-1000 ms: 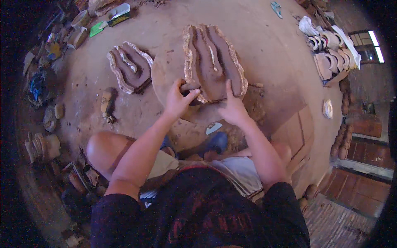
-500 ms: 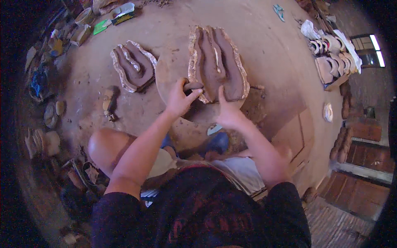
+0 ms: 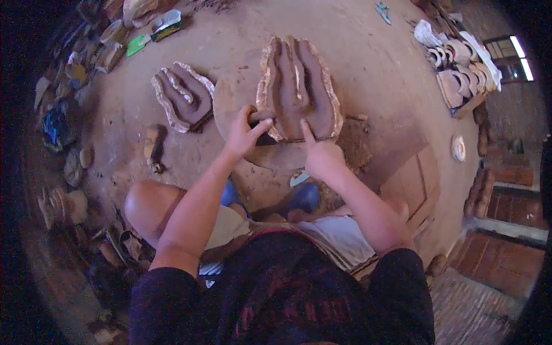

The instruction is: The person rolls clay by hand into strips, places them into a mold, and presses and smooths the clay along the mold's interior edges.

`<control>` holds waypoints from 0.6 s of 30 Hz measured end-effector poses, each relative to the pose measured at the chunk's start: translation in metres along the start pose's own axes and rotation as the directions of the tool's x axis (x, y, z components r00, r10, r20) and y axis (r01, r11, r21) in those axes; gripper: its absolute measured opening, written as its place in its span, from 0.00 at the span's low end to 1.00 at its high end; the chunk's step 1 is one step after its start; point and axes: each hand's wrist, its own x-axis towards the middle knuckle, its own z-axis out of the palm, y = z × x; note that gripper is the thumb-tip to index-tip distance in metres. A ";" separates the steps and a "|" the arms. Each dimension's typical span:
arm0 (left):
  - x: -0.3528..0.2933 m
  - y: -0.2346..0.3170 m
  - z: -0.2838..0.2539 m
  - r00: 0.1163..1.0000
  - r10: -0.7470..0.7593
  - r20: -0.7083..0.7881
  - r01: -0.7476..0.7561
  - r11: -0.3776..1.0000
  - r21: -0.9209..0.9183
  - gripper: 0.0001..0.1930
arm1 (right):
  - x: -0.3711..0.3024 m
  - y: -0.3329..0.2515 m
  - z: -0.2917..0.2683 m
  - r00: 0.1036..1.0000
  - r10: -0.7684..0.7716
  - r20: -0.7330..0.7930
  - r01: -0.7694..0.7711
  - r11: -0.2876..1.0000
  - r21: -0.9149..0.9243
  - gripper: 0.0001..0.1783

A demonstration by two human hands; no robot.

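Before me, a large plaster mould [image 3: 336, 109] with a ragged whitish rim is lined with brown clay [image 3: 290, 115]; a narrow ridge runs down its middle. It rests on a round board [image 3: 230, 80]. My left hand [image 3: 241, 133] is closed round a short roll of brown clay [image 3: 260, 117] at the mould's lower left edge. My right hand [image 3: 323, 158] holds nothing. Its index finger is stretched out and touches the clay below the ridge, while the other fingers look curled. To the left lies a smaller clay-lined mould [image 3: 167, 103] of similar shape.
A dusty tool-like piece [image 3: 154, 146] lies on the floor at left. Curved clay pieces [image 3: 460, 80] are stacked at the right, near a pale ring-shaped object [image 3: 458, 148]. Clutter lines the left side, with a green item [image 3: 137, 45] at its far end. Blue footwear [image 3: 303, 197] shows below the board.
My right index fingertip has shifted slightly left over the clay. My left hand keeps the clay roll at the mould's edge. The whole view has shifted a little.
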 end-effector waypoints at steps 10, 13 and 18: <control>-0.023 0.060 0.003 0.987 -0.138 0.088 0.151 0.975 -0.164 0.21 | -0.037 -0.016 0.010 0.707 -0.056 -0.705 0.178 0.979 0.101 0.48; -0.054 0.082 0.016 0.960 -0.077 0.269 0.096 0.994 -0.055 0.32 | -0.040 -0.024 0.006 0.523 -0.168 -0.836 0.252 0.967 -0.036 0.48; -0.073 0.066 0.021 0.951 -0.044 0.305 0.104 0.978 -0.182 0.42 | -0.022 -0.014 0.039 0.672 -0.395 -0.626 0.519 0.855 0.017 0.27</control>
